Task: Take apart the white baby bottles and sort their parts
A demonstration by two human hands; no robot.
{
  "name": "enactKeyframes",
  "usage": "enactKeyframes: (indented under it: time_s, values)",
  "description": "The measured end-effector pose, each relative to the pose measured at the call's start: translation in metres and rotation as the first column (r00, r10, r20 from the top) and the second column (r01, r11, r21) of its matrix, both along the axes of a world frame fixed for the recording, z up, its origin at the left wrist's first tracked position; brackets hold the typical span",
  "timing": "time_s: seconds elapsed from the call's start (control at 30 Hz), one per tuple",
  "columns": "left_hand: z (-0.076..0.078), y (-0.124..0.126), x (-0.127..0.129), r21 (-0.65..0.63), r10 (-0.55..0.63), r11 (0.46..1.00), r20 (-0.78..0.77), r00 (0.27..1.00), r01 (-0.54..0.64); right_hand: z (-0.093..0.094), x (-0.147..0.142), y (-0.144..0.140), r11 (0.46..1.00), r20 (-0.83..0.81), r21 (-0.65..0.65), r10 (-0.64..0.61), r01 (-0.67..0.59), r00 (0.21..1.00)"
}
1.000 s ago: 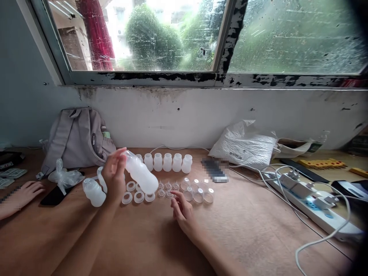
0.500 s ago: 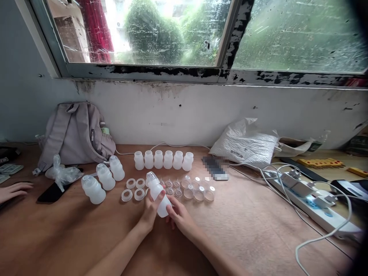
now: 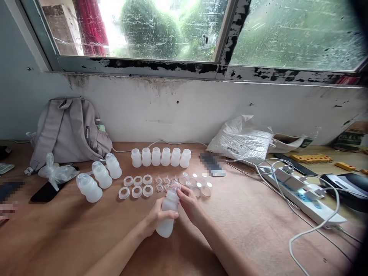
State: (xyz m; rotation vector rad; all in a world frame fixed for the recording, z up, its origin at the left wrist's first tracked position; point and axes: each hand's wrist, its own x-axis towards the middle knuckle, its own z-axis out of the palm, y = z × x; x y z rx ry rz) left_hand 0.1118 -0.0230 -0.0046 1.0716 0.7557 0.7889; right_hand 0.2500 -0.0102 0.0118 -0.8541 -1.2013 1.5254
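Note:
A frosted white baby bottle (image 3: 167, 219) leans in front of me, its top away from me. My left hand (image 3: 158, 217) is wrapped round its body. My right hand (image 3: 190, 202) closes its fingers on the clear cap (image 3: 174, 186) at the bottle's top. Just beyond lie several white collar rings (image 3: 124, 193) in two rows, small clear teats (image 3: 159, 188) and clear domed caps (image 3: 206, 191). Several open bottle bodies (image 3: 156, 157) stand upright in a row farther back. On the left are three capped bottles (image 3: 93, 193), standing in a slanting line.
A grey backpack (image 3: 69, 130) and a knotted plastic bag (image 3: 59, 172) on a dark phone are at the left. A silver parcel bag (image 3: 240, 140) rests against the wall. Power strip (image 3: 304, 199) and white cables (image 3: 296, 234) spread across the right side.
The bottle has turned more upright and come slightly nearer to me. My right hand has gone from its base to the cap at its top. The other person's hand at far left has shifted.

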Motion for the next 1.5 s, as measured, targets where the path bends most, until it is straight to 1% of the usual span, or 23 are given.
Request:
enactKeyframes:
  time_s: [0.13, 0.27, 0.37, 0.43, 0.47, 0.53, 0.57, 0.63, 0.7, 0.73, 0.8, 0.87, 0.9, 0.97, 1.03, 1.1, 1.13, 1.2, 1.23, 1.3, 1.43, 1.47, 1.5]
  values:
    - [0.001, 0.001, -0.007, -0.116, -0.153, 0.979, 0.136, 0.979, 0.169, -0.001, 0.0, -0.002, 0.995, -0.098, -0.07, 0.066, -0.072, 0.993]
    - [-0.002, 0.004, -0.01, -0.177, -0.242, 0.931, 0.357, 0.902, 0.32, -0.002, -0.002, -0.003, 0.995, -0.131, -0.072, 0.06, -0.069, 0.99]
    - [-0.005, 0.006, -0.009, -0.216, -0.278, 0.885, 0.462, 0.842, 0.411, 0.001, -0.003, -0.003, 0.996, -0.148, -0.064, 0.047, -0.057, 0.988]
    - [-0.003, 0.006, -0.007, -0.237, -0.261, 0.881, 0.481, 0.837, 0.41, 0.005, -0.004, -0.003, 0.998, -0.124, -0.064, 0.016, -0.024, 0.992]
    - [-0.001, 0.006, -0.006, -0.241, -0.241, 0.889, 0.477, 0.845, 0.389, 0.006, -0.004, -0.003, 0.998, -0.105, -0.066, -0.007, 0.001, 0.994]
    - [0.004, 0.005, -0.004, -0.219, -0.198, 0.924, 0.423, 0.884, 0.312, 0.009, -0.004, -0.002, 0.997, -0.069, -0.065, -0.049, 0.045, 0.996]
    - [0.006, 0.005, -0.004, -0.186, -0.185, 0.946, 0.364, 0.913, 0.266, 0.009, -0.004, -0.002, 0.996, -0.049, -0.059, -0.068, 0.065, 0.996]
    - [0.01, 0.006, -0.005, -0.079, -0.172, 0.979, 0.19, 0.967, 0.19, 0.009, -0.001, 0.001, 0.992, 0.003, -0.034, -0.121, 0.121, 0.993]
    - [0.011, 0.009, -0.01, 0.009, -0.17, 0.985, 0.015, 0.985, 0.17, 0.01, 0.005, 0.005, 0.977, 0.059, 0.008, -0.215, 0.215, 0.975]
    - [0.01, 0.01, -0.013, 0.021, -0.184, 0.983, -0.042, 0.982, 0.185, 0.011, 0.01, 0.007, 0.961, 0.074, 0.032, -0.275, 0.273, 0.959]
    - [0.007, 0.011, -0.02, -0.01, -0.239, 0.971, -0.086, 0.967, 0.239, 0.015, 0.024, 0.011, 0.92, 0.089, 0.082, -0.389, 0.383, 0.917]
    - [0.003, 0.012, -0.025, -0.04, -0.268, 0.963, -0.08, 0.96, 0.265, 0.021, 0.041, 0.012, 0.882, 0.125, 0.142, -0.467, 0.45, 0.875]
    - [0.001, 0.012, -0.026, -0.041, -0.258, 0.966, -0.075, 0.963, 0.255, 0.023, 0.051, 0.011, 0.865, 0.172, 0.17, -0.497, 0.472, 0.85]
    - [-0.001, 0.013, -0.027, -0.032, -0.207, 0.978, -0.061, 0.976, 0.205, 0.025, 0.069, 0.005, 0.855, 0.286, 0.209, -0.517, 0.474, 0.807]
    - [-0.002, 0.013, -0.025, -0.031, -0.161, 0.987, -0.038, 0.986, 0.16, 0.021, 0.085, -0.004, 0.838, 0.409, 0.244, -0.545, 0.487, 0.732]
    - [-0.002, 0.013, -0.024, -0.04, -0.133, 0.99, -0.006, 0.991, 0.133, 0.013, 0.097, -0.015, 0.829, 0.557, 0.292, -0.552, 0.476, 0.62]
    - [-0.003, 0.013, -0.023, -0.043, -0.127, 0.991, 0.01, 0.992, 0.128, 0.008, 0.101, -0.02, 0.826, 0.626, 0.313, -0.551, 0.469, 0.551]
    - [-0.004, 0.013, -0.023, -0.046, -0.131, 0.99, 0.04, 0.991, 0.133, -0.002, 0.108, -0.028, 0.824, 0.724, 0.341, -0.538, 0.453, 0.432]
    - [-0.004, 0.012, -0.022, -0.046, -0.138, 0.989, 0.053, 0.989, 0.14, -0.007, 0.111, -0.031, 0.824, 0.754, 0.35, -0.53, 0.447, 0.387]
    - [-0.005, 0.012, -0.022, -0.047, -0.149, 0.987, 0.065, 0.987, 0.152, -0.014, 0.114, -0.034, 0.826, 0.792, 0.357, -0.515, 0.436, 0.328]
    - [-0.007, 0.012, -0.023, -0.028, -0.135, 0.99, 0.037, 0.99, 0.137, -0.027, 0.118, -0.028, 0.849, 0.837, 0.354, -0.475, 0.392, 0.271]
    - [-0.007, 0.013, -0.023, -0.017, -0.128, 0.992, 0.024, 0.992, 0.128, -0.029, 0.119, -0.026, 0.85, 0.844, 0.376, -0.479, 0.369, 0.241]
    - [-0.008, 0.013, -0.022, -0.006, -0.116, 0.993, 0.009, 0.993, 0.116, -0.031, 0.119, -0.023, 0.836, 0.84, 0.424, -0.507, 0.349, 0.192]
